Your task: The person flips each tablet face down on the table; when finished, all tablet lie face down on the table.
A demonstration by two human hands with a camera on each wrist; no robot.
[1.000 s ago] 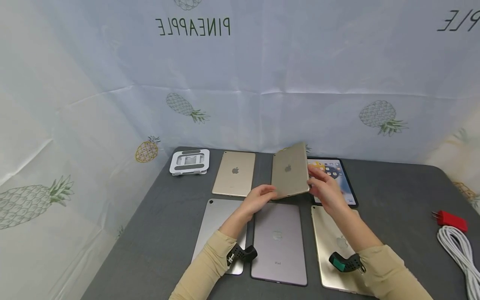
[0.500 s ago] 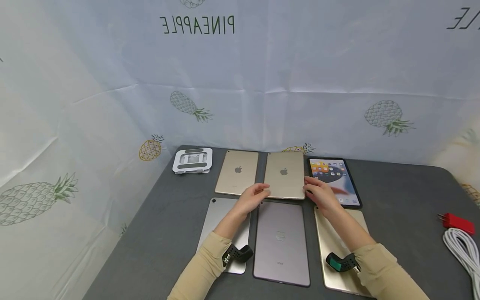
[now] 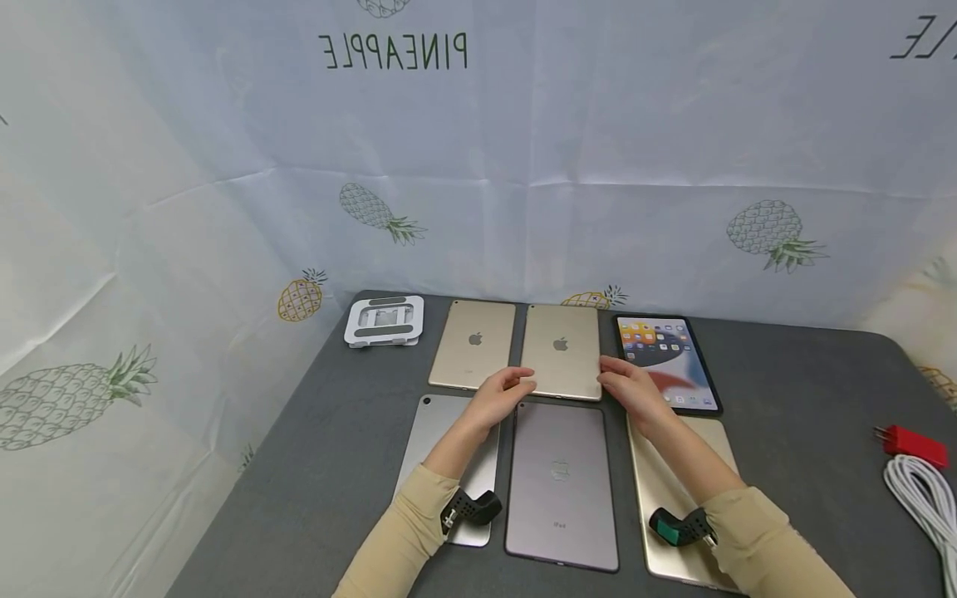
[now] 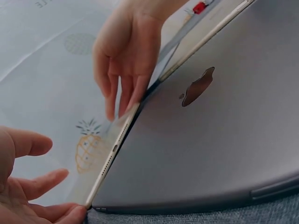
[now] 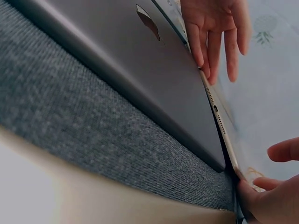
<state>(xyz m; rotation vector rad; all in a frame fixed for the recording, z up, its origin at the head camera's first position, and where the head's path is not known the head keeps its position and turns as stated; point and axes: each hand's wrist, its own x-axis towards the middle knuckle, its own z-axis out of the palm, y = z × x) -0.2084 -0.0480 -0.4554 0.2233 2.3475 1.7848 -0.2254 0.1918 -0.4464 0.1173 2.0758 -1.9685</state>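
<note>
A gold tablet [image 3: 561,350] lies face down in the middle of the back row on the grey table [image 3: 785,399]. My left hand [image 3: 508,389] touches its near left corner with relaxed fingers. My right hand [image 3: 624,384] touches its near right corner with straight fingers. In the left wrist view the tablet's thin edge [image 4: 112,154] shows beside a grey tablet [image 4: 210,140], with my left hand [image 4: 28,186] spread at its corner and my right hand [image 4: 124,60] fingertips-down on the edge. The right wrist view shows the same edge [image 5: 222,130], my right hand [image 5: 268,191] and my left hand [image 5: 215,32].
Around it lie another gold tablet [image 3: 473,345], a lit tablet [image 3: 665,357], a silver tablet [image 3: 441,432], a grey tablet [image 3: 561,486] and a gold tablet [image 3: 665,482]. A white stand [image 3: 385,321] sits back left. A red charger [image 3: 914,446] and white cable [image 3: 923,498] lie right.
The gold tablet was held tilted above the table; it now lies flat in the back row, nudged slightly left. Both hands stay at its near corners.
</note>
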